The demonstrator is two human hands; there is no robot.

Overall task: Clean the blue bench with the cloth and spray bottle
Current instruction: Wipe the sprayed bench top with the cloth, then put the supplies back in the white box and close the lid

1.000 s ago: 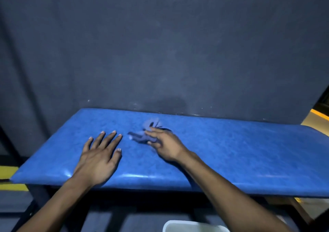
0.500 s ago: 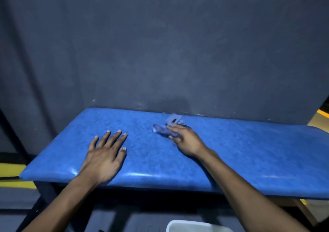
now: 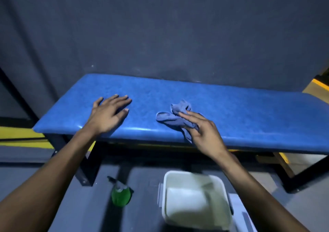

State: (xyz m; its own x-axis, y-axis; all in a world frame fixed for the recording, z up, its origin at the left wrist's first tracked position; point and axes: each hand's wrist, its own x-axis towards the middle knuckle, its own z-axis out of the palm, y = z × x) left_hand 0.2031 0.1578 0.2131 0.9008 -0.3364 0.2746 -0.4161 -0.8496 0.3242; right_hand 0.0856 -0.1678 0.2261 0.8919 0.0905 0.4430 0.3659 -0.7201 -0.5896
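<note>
Pinching the crumpled cloth (image 3: 175, 116) with straightish fingers, the right hand (image 3: 201, 130) has dragged it from the blue bench's (image 3: 249, 110) back edge to its front edge; left hand (image 3: 108, 114) stays flat, fingers spread, on the bench; spray bottle (image 3: 121, 194) and white bin (image 3: 194, 199) now show below the bench

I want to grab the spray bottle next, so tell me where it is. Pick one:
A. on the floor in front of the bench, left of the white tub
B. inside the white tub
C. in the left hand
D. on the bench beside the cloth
A: the green spray bottle stands on the floor below the bench, left of the white tub; neither hand holds it.
</note>
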